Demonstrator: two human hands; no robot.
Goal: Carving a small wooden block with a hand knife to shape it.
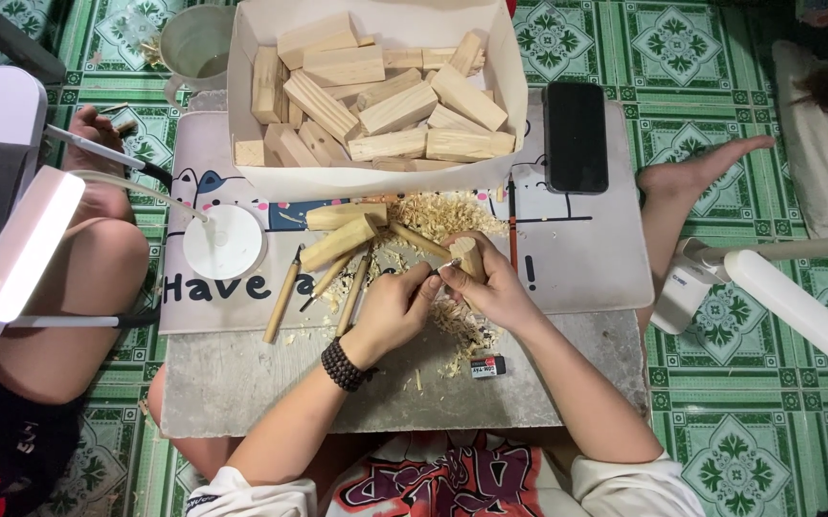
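Both hands meet near the middle of the low grey counter (241, 383), well in from its front edge, with bare slab open toward the person. The right hand (492, 287) is closed around a small pale wood block (468, 257); the left hand (396, 308) (dark bead bracelet at the wrist) grips a thin carving tool (442, 267), its tip against the block. Shavings (442, 215) litter the printed mat (586, 258) just beyond. To the left lie 3 wooden-handled chisels (284, 299) and 2 roughed wood pieces (340, 239), crowding that side. A white box of wood offcuts (251, 105) sits at the far edge, a black phone (576, 136) beside it. Green patterned floor tiles (720, 316) surround the counter; another person's knee (98, 254) is close on the left.
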